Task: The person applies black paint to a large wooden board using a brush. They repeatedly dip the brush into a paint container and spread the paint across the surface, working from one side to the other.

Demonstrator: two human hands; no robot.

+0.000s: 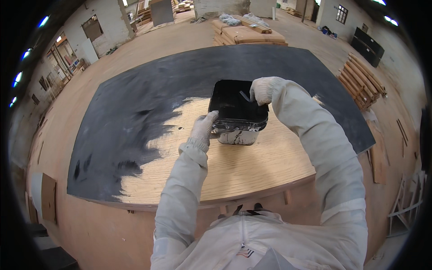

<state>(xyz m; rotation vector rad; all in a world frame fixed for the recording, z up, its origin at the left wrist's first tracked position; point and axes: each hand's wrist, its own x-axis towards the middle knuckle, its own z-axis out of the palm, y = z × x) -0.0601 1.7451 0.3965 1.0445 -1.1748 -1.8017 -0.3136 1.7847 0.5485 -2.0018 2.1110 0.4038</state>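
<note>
A wooden panel point(252, 166), mostly painted black, carries a square black paint bucket point(237, 112) on its bare part. The left hand point(203, 128) grips the bucket's near-left rim; the right hand point(262, 89), closed on a brush handle point(245, 96), sits over its far-right corner.

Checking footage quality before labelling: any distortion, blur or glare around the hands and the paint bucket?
Head view: strong fisheye bending of the board edges, black rim vignette; left hand, right hand and paint bucket fairly sharp; faint sheen on wet black paint, even lighting.

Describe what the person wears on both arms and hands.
Both arms are in loose off-white coverall sleeves with gathered cuffs. The left hand and right hand wear pale knit work gloves, slightly soiled. The same off-white suit covers the chest, closed by a front zip.
</note>
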